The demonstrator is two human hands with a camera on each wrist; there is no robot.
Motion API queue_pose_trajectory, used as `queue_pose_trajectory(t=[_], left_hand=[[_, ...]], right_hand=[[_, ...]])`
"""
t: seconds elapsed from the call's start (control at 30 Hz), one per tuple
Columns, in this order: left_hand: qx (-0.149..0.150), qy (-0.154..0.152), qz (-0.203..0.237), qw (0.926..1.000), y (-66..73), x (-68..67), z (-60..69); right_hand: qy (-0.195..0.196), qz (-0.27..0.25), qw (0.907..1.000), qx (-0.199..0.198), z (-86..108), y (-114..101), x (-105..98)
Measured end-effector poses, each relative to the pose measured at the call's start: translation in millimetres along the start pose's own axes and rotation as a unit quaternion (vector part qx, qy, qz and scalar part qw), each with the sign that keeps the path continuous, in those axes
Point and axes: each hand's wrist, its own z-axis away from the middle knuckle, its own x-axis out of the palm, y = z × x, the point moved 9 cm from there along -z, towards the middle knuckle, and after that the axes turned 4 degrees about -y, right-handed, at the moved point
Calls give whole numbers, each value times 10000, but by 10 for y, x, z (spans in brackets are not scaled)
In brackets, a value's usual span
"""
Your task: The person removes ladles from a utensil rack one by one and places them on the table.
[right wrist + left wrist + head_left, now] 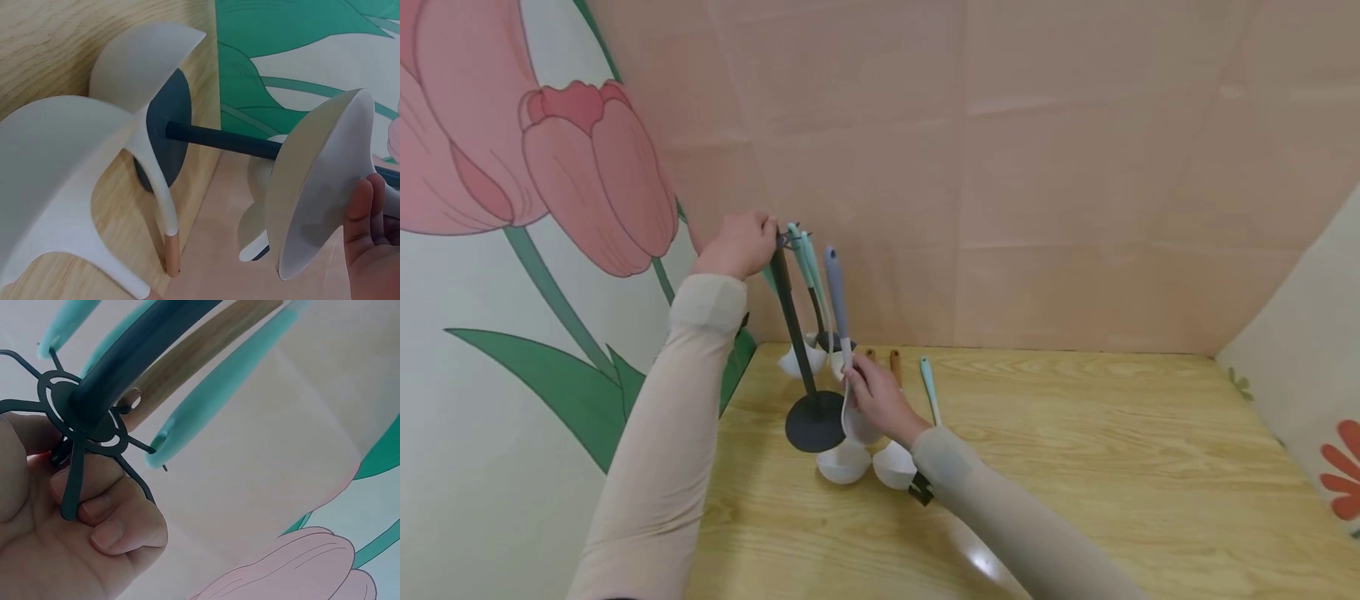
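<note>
A black utensil rack [793, 325] with a round base [815, 422] stands on the table's left side. My left hand [737, 243] grips its top; in the left wrist view the fingers curl behind the hook ring [74, 412]. Utensils with teal handles [219, 400] and one wooden handle [194, 359] hang from the hooks. Just right of the pole, my right hand [883, 400] holds a ladle near its neck, its blue-purple handle [836, 292] pointing up, apart from the hooks. The right wrist view shows this ladle's white bowl [331, 169] beside the fingers.
Below the right hand, two white ladle bowls, one at left [844, 463] and one at right [895, 467], lie on the wood-grain table [1075, 467]. Brown handles [895, 362] and a teal handle [928, 383] extend behind them. A pink-covered wall [1000, 208] borders the table's back.
</note>
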Motion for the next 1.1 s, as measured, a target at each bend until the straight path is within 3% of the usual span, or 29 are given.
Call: queue_pose_trajectory(t=[0.47, 1.1], left_hand=[[28, 19, -32, 10000, -21, 11, -4], [29, 25, 98, 9999, -23, -4, 19]], right_hand=[[-9, 26, 9999, 108, 112, 112, -94], [181, 215, 9996, -48, 234, 204, -293]])
